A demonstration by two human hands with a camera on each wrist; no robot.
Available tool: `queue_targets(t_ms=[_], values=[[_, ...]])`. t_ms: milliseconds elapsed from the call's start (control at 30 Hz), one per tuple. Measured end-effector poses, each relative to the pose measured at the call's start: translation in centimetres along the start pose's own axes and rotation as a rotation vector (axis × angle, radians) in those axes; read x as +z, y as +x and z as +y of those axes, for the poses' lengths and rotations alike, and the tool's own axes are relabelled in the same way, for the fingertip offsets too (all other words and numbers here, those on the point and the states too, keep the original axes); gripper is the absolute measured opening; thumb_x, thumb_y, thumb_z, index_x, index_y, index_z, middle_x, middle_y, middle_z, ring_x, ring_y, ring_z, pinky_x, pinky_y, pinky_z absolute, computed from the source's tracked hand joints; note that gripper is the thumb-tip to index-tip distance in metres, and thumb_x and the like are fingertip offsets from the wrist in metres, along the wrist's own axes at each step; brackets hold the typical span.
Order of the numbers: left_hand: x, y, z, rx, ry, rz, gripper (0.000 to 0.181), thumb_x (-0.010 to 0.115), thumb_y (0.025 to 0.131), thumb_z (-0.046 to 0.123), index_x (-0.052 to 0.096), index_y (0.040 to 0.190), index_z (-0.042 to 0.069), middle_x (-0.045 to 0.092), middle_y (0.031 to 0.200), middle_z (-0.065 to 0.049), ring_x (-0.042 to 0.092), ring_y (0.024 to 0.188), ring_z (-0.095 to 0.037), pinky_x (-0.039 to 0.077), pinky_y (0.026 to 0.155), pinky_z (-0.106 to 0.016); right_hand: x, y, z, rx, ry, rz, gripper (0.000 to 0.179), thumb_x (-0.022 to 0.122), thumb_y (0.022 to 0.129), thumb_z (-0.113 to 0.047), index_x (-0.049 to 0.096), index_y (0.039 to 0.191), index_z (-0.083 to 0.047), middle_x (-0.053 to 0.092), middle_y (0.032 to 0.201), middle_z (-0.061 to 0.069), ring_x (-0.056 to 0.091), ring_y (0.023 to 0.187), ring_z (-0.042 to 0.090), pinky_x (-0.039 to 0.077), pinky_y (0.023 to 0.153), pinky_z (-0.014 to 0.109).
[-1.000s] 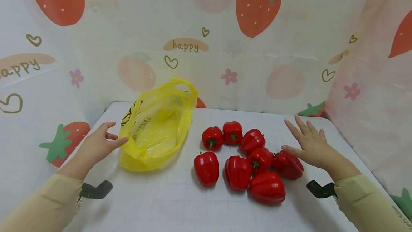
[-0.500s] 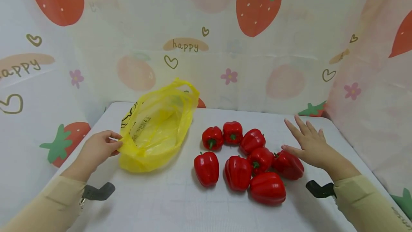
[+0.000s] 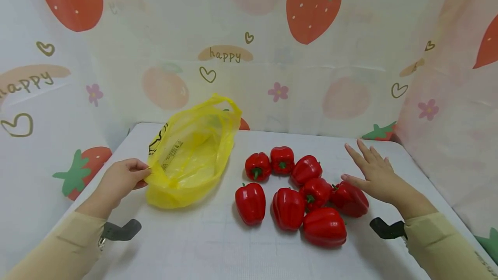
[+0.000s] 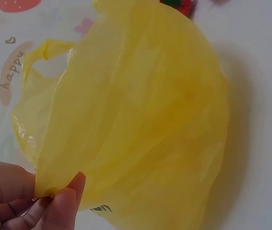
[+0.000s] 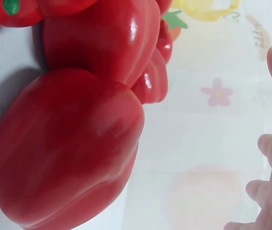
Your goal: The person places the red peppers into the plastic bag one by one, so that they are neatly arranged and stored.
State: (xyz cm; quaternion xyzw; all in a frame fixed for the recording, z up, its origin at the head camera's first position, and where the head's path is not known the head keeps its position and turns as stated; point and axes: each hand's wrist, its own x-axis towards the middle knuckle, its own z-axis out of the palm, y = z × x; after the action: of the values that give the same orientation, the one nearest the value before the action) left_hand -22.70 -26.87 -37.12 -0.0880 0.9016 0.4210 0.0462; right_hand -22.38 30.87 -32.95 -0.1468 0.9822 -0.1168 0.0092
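Observation:
A yellow plastic bag (image 3: 190, 159) stands on the left of the table with its mouth spread toward me. My left hand (image 3: 122, 180) pinches the bag's left edge between thumb and fingers; in the left wrist view the thin film (image 4: 140, 115) is creased at the fingertips. Several red bell peppers lie in a cluster right of the bag, among them a front one (image 3: 324, 227) and a left one (image 3: 250, 203). Above the rightmost bell pepper (image 3: 349, 199) my right hand (image 3: 377, 178) hovers with fingers spread, holding nothing. That bell pepper (image 5: 64, 148) looks large in the right wrist view.
The white table (image 3: 186, 245) has a back edge against a curtain (image 3: 256, 90) printed with strawberries, hearts and flowers. Similar cloth hangs at the left and right sides. A dark wrist mount (image 3: 122, 230) sticks out from the left sleeve, another (image 3: 387, 229) from the right sleeve.
My left hand has moved to the bag's left edge, and its fingers have closed on the film. The bag's rim has shifted slightly. My right hand and the bell peppers stay put.

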Motion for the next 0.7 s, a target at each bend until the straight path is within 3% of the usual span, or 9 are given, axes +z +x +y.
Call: queue_targets(t_ms=[300, 700], values=[[0.12, -0.16, 0.39, -0.047, -0.118, -0.024, 0.038, 0.057, 0.090, 0.031, 0.054, 0.113, 0.000, 0.056, 0.108, -0.016, 0.059, 0.082, -0.018, 0.053, 0.071, -0.021, -0.32, -0.13, -0.22, -0.030, 0.058, -0.012, 0.087, 0.053, 0.083, -0.056, 0.007, 0.148, -0.022, -0.001, 0.151, 0.019, 0.004, 0.133, 0.046, 0.014, 0.096, 0.071], [0.21, -0.32, 0.62, -0.036, -0.138, -0.034, 0.038, 0.057, 0.090, 0.030, 0.054, 0.112, -0.001, 0.056, 0.106, -0.016, 0.060, 0.082, -0.019, 0.053, 0.071, -0.020, -0.38, -0.57, -0.50, -0.089, 0.283, 0.004, 0.078, 0.058, 0.087, -0.039, 0.010, 0.147, -0.026, 0.008, 0.151, 0.014, 0.011, 0.134, 0.041, 0.022, 0.092, 0.072]])
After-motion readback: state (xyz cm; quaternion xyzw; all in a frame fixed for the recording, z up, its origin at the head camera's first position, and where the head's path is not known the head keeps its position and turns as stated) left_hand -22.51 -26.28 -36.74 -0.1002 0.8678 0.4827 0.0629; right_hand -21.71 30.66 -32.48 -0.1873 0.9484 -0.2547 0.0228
